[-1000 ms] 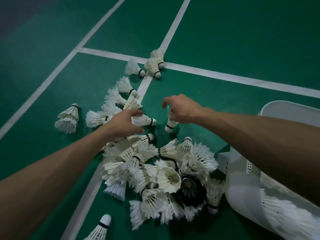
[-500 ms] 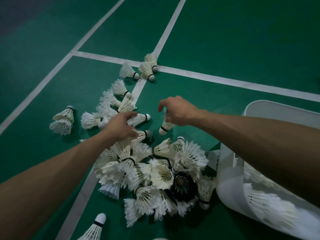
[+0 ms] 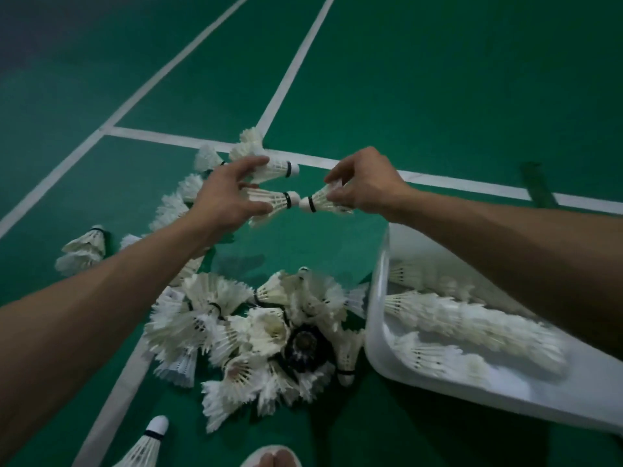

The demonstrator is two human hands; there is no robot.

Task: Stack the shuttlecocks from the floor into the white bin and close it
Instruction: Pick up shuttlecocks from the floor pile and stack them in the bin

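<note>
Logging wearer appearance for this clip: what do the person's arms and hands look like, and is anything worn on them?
Both are bare. The left hand and right hand have no gloves, and no rings show. The left forearm and right forearm carry no sleeve, watch, band or markings as far as the frame reaches.

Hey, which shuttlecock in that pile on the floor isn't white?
The black shuttlecock just left of the white bin. Its feathers are dark; all the others around it are white.
</note>
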